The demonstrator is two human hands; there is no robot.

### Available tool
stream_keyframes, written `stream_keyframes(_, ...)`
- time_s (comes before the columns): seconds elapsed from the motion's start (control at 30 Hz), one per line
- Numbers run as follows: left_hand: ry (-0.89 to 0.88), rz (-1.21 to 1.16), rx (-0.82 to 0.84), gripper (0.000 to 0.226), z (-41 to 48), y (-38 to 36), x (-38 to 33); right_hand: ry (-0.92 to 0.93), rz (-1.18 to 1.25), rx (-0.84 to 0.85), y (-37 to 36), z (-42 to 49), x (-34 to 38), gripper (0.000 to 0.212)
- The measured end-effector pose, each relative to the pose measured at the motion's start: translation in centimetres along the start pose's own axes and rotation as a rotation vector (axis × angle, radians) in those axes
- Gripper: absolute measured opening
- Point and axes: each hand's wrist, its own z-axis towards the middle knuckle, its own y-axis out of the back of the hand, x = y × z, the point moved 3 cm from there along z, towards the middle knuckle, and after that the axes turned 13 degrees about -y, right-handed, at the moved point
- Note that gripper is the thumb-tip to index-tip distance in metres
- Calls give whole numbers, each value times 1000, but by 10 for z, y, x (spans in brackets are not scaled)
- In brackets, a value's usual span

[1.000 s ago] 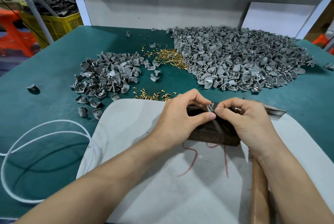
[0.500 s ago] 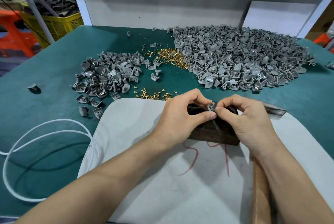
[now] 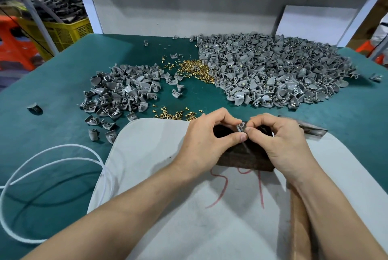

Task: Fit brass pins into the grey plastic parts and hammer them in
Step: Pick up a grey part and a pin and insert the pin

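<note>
Hardly anything has shifted: left hand (image 3: 205, 144) and right hand (image 3: 281, 142) stay over the dark block (image 3: 245, 160), both pinching one grey part (image 3: 241, 127) between thumb and forefinger, any pin hidden by fingertips. Small, light and stiff, it looks apt to slip or flip, so grip its flat sides, hole upward. Loose brass pins (image 3: 174, 115) lie just beyond the white pad (image 3: 159, 175), heaps of parts (image 3: 273, 71) farther back, a wooden handle (image 3: 298, 217) under the right forearm.

A small grey part (image 3: 241, 127) is pinched upright between the fingertips of the left hand (image 3: 206, 144) and right hand (image 3: 281, 144). Behind it, a big heap (image 3: 273, 75) of grey parts lies on the right and a smaller heap (image 3: 123, 92) on the left. Brass pins (image 3: 195, 70) lie scattered between the heaps, with nearer pins (image 3: 174, 114) just beyond the hands.
</note>
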Motion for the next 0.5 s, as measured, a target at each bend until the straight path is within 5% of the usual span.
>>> stream_keyframes(0.5,61,-73,17,19,0,1,4,51,-30,56,8,-2,1,24)
